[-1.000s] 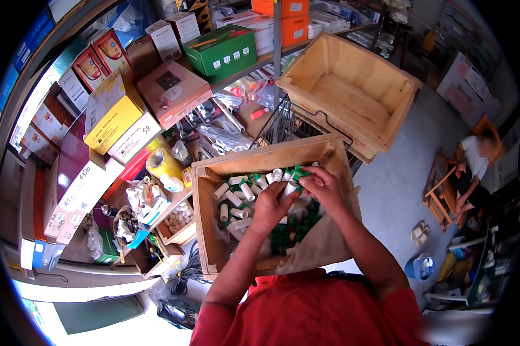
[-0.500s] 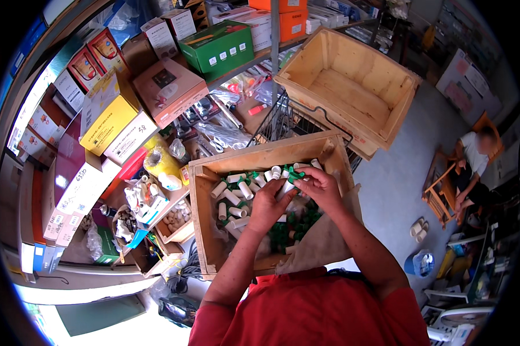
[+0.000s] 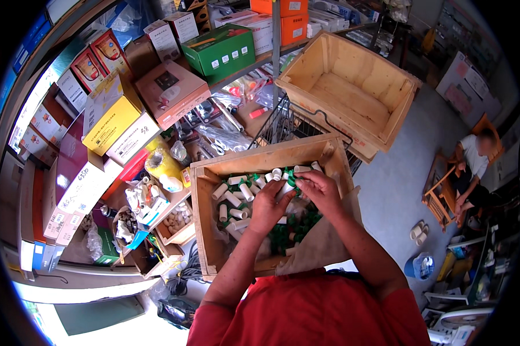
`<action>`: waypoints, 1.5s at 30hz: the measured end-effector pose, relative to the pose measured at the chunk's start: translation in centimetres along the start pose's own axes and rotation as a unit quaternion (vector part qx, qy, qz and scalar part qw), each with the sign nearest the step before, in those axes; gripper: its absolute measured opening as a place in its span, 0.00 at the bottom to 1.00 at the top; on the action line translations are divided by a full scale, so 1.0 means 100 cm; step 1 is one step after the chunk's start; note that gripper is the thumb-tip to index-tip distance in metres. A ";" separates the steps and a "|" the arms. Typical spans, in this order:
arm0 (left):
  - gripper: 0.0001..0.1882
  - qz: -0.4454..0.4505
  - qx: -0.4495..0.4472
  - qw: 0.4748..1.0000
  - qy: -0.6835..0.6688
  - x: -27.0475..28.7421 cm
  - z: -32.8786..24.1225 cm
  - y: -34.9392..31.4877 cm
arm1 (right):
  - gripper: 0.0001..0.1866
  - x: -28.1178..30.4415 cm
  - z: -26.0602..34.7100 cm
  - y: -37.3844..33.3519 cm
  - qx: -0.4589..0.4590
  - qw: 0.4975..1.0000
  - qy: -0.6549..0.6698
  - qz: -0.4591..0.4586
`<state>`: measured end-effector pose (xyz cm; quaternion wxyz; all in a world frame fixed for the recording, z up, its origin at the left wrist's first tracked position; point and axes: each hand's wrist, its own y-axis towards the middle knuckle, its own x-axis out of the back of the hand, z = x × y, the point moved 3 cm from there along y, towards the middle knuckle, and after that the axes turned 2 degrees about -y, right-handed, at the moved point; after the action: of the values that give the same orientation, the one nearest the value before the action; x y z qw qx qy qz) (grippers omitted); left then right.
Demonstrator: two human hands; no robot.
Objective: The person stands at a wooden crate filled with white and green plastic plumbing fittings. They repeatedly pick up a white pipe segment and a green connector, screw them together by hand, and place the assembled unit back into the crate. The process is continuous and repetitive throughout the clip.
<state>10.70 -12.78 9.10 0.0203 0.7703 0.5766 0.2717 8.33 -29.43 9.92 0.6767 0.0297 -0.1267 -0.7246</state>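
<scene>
A wooden crate (image 3: 205,225) in front of me holds several white pipe fittings (image 3: 237,193) and green fittings (image 3: 286,236). Both my hands are inside it. My left hand (image 3: 267,209) and my right hand (image 3: 316,192) meet over the middle and pinch one white fitting (image 3: 284,188) between their fingertips. A brown paper sheet (image 3: 323,242) lines the crate's right side under my right forearm.
An empty wooden crate (image 3: 352,86) rests on a wire cart (image 3: 283,124) beyond. Shelves at the left carry boxes: yellow (image 3: 111,124), pink (image 3: 170,92), green (image 3: 220,51). A yellow tape roll (image 3: 161,164) and small-part trays (image 3: 173,222) lie left. A person (image 3: 473,167) sits on a wooden chair at right.
My hands have drawn together over the crate's middle on a white fitting; the view has shifted slightly. The crate stays where it was.
</scene>
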 end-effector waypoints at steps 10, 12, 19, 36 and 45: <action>0.17 -0.010 -0.016 1.000 0.008 0.000 0.000 -0.001 | 0.11 -0.002 -0.008 0.000 0.003 1.000 0.024 0.012; 0.16 -0.008 -0.012 1.000 0.013 0.001 0.000 -0.001 | 0.11 -0.004 -0.011 0.000 0.005 1.000 0.024 0.015; 0.16 0.002 -0.013 0.999 0.050 0.003 -0.005 -0.002 | 0.10 -0.006 -0.014 -0.002 -0.007 0.999 0.033 0.031; 0.16 0.040 0.123 0.958 -0.258 -0.007 0.020 0.003 | 0.13 0.005 -0.015 0.002 -0.059 0.996 0.063 0.008; 0.13 0.143 0.264 0.839 -0.454 0.001 0.014 0.002 | 0.17 0.009 0.019 0.004 -0.008 0.995 0.095 0.028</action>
<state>11.50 -12.30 8.03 0.0366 0.8574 0.4363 -0.2706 8.20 -30.09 11.99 0.7057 0.0892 -0.0571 -0.7005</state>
